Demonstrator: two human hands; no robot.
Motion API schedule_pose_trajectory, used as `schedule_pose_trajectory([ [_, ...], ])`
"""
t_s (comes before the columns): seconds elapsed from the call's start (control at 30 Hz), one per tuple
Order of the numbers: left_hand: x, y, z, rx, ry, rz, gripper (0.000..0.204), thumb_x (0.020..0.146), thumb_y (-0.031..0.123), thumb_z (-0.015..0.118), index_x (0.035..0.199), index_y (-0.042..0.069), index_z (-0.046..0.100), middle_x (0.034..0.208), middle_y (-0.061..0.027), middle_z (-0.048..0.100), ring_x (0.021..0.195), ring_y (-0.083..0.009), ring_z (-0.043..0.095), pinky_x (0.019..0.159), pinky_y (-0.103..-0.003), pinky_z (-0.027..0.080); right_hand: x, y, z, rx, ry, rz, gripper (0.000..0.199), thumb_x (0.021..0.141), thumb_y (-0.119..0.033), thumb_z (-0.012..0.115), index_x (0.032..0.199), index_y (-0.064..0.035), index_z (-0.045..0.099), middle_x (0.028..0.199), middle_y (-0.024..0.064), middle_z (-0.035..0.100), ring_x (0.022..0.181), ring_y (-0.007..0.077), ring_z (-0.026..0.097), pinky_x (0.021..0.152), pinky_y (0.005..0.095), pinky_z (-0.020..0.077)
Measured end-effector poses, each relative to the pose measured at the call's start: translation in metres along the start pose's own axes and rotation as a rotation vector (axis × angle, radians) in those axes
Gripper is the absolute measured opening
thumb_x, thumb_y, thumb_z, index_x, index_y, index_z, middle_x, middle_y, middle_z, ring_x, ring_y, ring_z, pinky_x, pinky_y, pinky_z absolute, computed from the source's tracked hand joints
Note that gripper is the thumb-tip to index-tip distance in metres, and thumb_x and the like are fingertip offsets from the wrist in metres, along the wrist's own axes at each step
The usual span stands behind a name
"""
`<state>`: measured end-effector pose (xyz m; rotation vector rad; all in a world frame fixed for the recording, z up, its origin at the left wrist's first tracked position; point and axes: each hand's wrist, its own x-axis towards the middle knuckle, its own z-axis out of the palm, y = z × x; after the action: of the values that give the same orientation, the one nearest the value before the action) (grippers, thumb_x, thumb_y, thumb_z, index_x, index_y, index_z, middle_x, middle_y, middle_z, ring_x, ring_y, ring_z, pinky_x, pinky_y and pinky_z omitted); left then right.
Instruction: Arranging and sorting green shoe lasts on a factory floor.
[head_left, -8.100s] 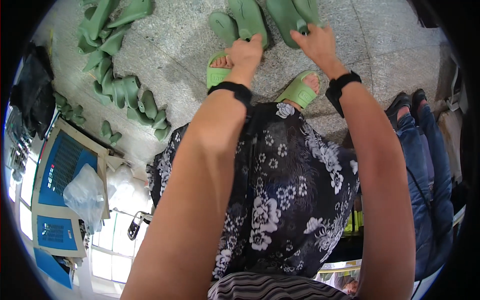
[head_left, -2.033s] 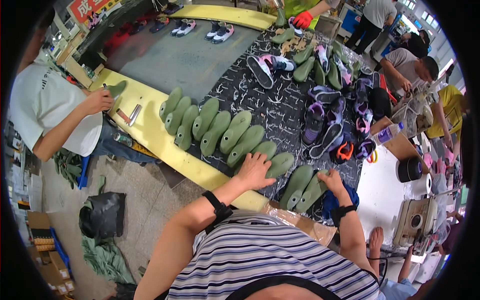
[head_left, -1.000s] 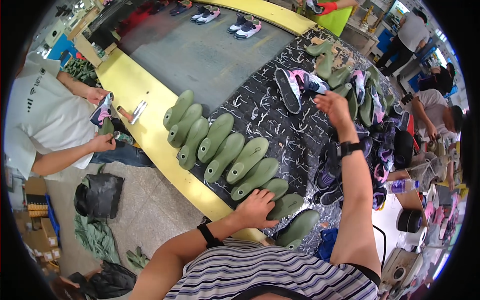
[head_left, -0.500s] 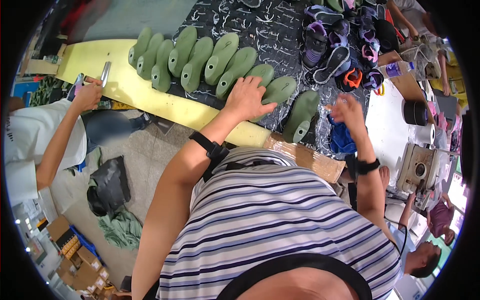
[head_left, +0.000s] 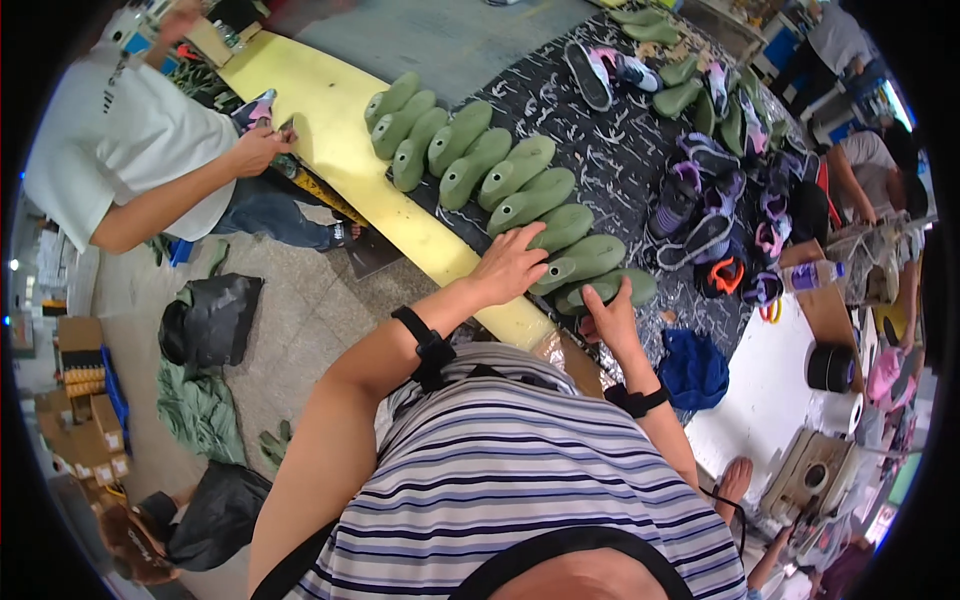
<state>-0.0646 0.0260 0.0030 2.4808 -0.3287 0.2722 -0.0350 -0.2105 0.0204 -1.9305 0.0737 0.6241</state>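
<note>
A row of green shoe lasts (head_left: pixel 478 168) lies slantwise along the table, heel ends with round holes toward me. My left hand (head_left: pixel 508 268) rests on the near lasts, its fingers stretched out and thumb apart. Its fingertips touch a green last (head_left: pixel 568 226). At the right end of the row, my right hand (head_left: pixel 614 322) has thumb and fingers around the end shoe last (head_left: pixel 632 288), which lies beside its neighbour (head_left: pixel 592 258). My right palm is partly hidden from view.
Sports shoes (head_left: pixel 690 205) and more green lasts (head_left: pixel 678 98) crowd the table's far right. A blue cloth (head_left: pixel 694 368) lies right of my right hand. A yellow board (head_left: pixel 340 130) runs along the near edge. At left, a co-worker's hand (head_left: pixel 262 150) is by a shoe.
My right hand has come down from the air onto the end last, which has turned into line with the row. My left hand stays on the lasts. The whole view has shifted.
</note>
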Motion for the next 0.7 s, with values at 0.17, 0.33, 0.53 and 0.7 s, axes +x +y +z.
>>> schedule_pose_trajectory([
  [0.17, 0.012, -0.01, -0.025, 0.072, 0.302, 0.017, 0.026, 0.081, 0.017, 0.066, 0.1, 0.001, 0.062, 0.12, -0.0185, 0.05, 0.11, -0.035, 0.05, 0.092, -0.044, 0.039, 0.012, 0.019, -0.026, -0.053, -0.153, -0.021, 0.086, 0.088, -0.033, 0.065, 0.146, -0.0006, 0.01, 0.074, 0.0109, 0.061, 0.053, 0.0162, 0.06, 0.044, 0.0261, 0.0474],
  [0.33, 0.011, -0.101, -0.064, 0.327, 0.622, -0.364, 0.027, 0.073, 0.013, 0.07, 0.097, 0.003, 0.063, 0.113, -0.0188, 0.051, 0.107, -0.0359, 0.049, 0.09, -0.047, 0.038, 0.012, 0.023, -0.03, -0.122, -0.206, -0.087, 0.072, 0.09, -0.031, 0.062, 0.144, -0.0053, 0.022, 0.079, 0.0093, 0.062, 0.061, 0.0143, 0.06, 0.05, 0.0248, 0.0482],
  [0.53, 0.014, -0.182, -0.104, 0.286, 0.274, -0.852, 0.035, 0.074, 0.016, 0.072, 0.103, 0.003, 0.057, 0.111, -0.0184, 0.054, 0.11, -0.0352, 0.051, 0.091, -0.046, 0.039, 0.003, 0.012, -0.015, 0.091, -0.144, 0.085, 0.07, 0.094, -0.043, 0.055, 0.146, -0.0145, 0.018, 0.089, 0.012, 0.063, 0.069, 0.0184, 0.065, 0.055, 0.0269, 0.0507],
  [0.7, 0.045, -0.193, -0.129, 0.457, 0.188, -0.551, 0.044, 0.073, 0.029, 0.074, 0.104, 0.002, 0.059, 0.118, -0.0197, 0.051, 0.119, -0.0356, 0.046, 0.096, -0.046, 0.035, 0.012, 0.016, -0.016, 0.032, -0.144, 0.172, 0.069, 0.094, -0.05, 0.051, 0.146, -0.02, 0.017, 0.09, 0.0165, 0.064, 0.073, 0.025, 0.067, 0.059, 0.0333, 0.0538],
])
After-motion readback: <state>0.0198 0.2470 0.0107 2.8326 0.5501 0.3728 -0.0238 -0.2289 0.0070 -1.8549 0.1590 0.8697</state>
